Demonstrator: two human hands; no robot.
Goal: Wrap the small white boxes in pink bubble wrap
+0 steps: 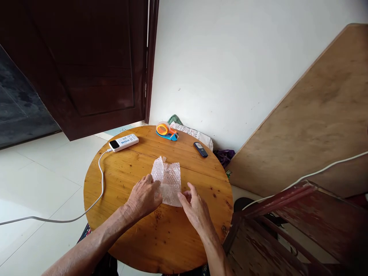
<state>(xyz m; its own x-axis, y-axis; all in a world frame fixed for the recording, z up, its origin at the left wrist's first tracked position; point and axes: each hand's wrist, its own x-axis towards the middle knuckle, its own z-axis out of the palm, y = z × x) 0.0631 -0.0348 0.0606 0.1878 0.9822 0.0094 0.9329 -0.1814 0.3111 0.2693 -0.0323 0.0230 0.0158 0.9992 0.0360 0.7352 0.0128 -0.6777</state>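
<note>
A sheet of clear bubble wrap (171,184) lies on the round wooden table (126,237), with a narrower flap on its left side folded or standing up. My left hand (146,194) has its fingers curled closed on the wrap's left edge; the fingertips are partly hidden. At the lower right corner of the wrap, my right hand (195,207) has its thumb at the edge. Its fingers are apart, with nothing visible between them.
Toward the table's back stands an orange and blue tape dispenser (166,131). A dark blue phone-like device (200,149) lies at the right. At the left is a white power bank (124,142) with a white cable (102,184). A worn red wooden chair (287,207) stands right of the table.
</note>
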